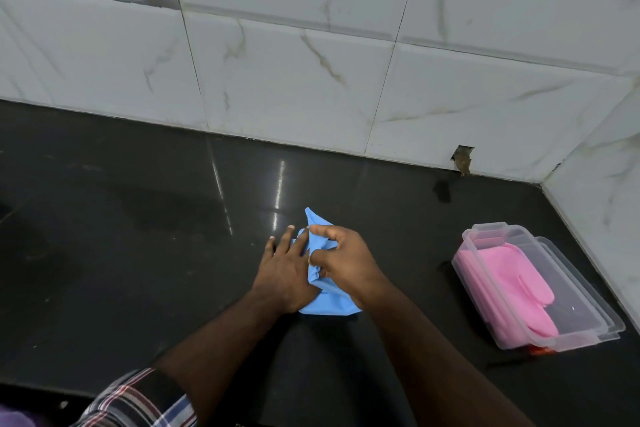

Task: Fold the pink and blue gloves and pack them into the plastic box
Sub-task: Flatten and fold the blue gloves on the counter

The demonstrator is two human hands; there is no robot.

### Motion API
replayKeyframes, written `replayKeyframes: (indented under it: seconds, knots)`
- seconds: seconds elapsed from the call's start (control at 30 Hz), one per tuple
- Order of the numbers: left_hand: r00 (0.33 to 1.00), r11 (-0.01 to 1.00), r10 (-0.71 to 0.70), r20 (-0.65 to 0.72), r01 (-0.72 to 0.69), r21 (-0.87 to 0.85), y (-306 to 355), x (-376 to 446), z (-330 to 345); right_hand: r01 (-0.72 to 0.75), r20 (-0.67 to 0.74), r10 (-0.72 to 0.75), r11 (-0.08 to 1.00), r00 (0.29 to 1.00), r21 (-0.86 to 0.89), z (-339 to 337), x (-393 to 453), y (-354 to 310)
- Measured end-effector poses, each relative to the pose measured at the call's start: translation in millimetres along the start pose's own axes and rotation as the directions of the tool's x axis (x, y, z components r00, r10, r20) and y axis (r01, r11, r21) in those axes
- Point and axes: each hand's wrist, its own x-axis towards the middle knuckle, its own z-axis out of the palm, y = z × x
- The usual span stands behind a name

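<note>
A blue glove (327, 303) lies bunched on the black counter, mostly covered by my hands. My left hand (287, 270) presses flat on its left part, fingers spread. My right hand (341, 258) pinches a raised fold of the blue glove, whose tip sticks up behind my knuckles. At the right, a clear plastic box (585, 314) stands open on the counter. A pink glove (509, 282) lies flat inside it, fingers pointing toward the box's near right end.
The black counter (138, 236) meets a white marble-tiled wall (311, 80) at the back and at the far right. The box rests on what looks like its clear lid. A chipped hole (462, 158) shows at the wall's base.
</note>
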Motion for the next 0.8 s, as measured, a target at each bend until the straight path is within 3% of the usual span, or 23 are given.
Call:
replayKeyframes:
  seconds: [0.1, 0.17, 0.23, 0.33, 0.4, 0.47, 0.5, 0.63, 0.73, 0.8]
  knots:
    - [1.000, 0.998, 0.015, -0.005, -0.016, -0.064, -2, 0, -6, -0.016, -0.049, 0.012, 0.997, 0.999, -0.077, 3, 3, 4]
    - [0.998, 0.959, -0.025, -0.059, 0.008, -0.282, -7, 1, -9, -0.020, -0.079, 0.012, 0.994, 0.997, -0.109, 2, 4, 8]
    - [0.973, 0.816, -0.160, -0.164, 0.037, -0.577, -12, 5, -13, -0.018, -0.094, 0.004, 0.989, 0.996, -0.149, 1, 6, 11]
    - [0.896, 0.715, -0.353, -0.271, 0.071, -0.696, -12, 5, -31, -0.008, -0.092, -0.015, 0.970, 0.996, -0.243, 3, 6, 12]
    - [0.893, 0.598, -0.423, -0.154, 0.148, -0.788, -9, 4, -49, 0.013, -0.073, -0.035, 0.958, 0.997, -0.288, 7, 5, 12]
    - [0.913, 0.413, -0.405, 0.044, 0.225, -0.883, -6, 7, -59, 0.044, -0.048, -0.063, 0.945, 0.997, -0.324, 12, 2, 13]
    - [0.923, 0.390, -0.375, 0.088, 0.243, -0.888, -6, 8, -61, 0.065, -0.038, -0.083, 0.935, 0.996, -0.349, 14, 2, 14]
    - [0.914, 0.364, -0.382, 0.134, 0.282, -0.888, -7, 12, -60, 0.117, -0.014, -0.138, 0.890, 0.990, -0.440, 24, -1, 23]
    - [0.903, 0.426, -0.412, 0.121, 0.308, -0.851, -13, 14, -59, 0.152, 0.011, -0.159, 0.917, 0.987, -0.369, 21, -4, 27]
    - [0.903, 0.468, -0.413, 0.115, 0.319, -0.824, -17, 13, -60, 0.181, -0.077, -0.222, 0.917, 0.972, -0.354, 6, -4, 30]
